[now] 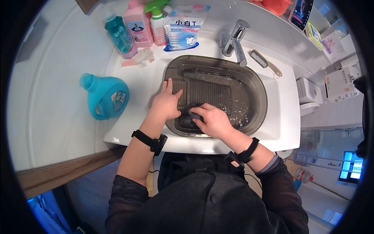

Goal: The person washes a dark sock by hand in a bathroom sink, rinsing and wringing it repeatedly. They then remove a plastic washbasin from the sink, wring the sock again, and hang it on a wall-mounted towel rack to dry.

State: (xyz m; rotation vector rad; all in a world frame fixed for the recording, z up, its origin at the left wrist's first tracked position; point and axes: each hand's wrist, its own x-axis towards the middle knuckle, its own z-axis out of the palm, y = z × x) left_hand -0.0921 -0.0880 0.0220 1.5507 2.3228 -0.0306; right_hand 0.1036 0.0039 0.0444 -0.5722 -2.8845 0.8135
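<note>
A translucent grey washbasin (261, 99) with a ribbed washboard (210, 92) built into it sits in the white sink and holds water. My left hand (167, 102) lies flat with spread fingers on the basin's left part, beside a small ribbed tray section. My right hand (212, 119) grips a wet, dark bunched cloth (195, 112) at the lower left of the washboard. How far the cloth reaches under the fingers is hidden.
A chrome faucet (235, 44) stands behind the basin, with a scrubbing brush (264, 62) to its right. Detergent bottles, a spray bottle (158, 26) and a detergent pouch (184, 29) line the back. A blue jug (108, 96) stands left; a crumpled cloth (141, 58) lies nearby.
</note>
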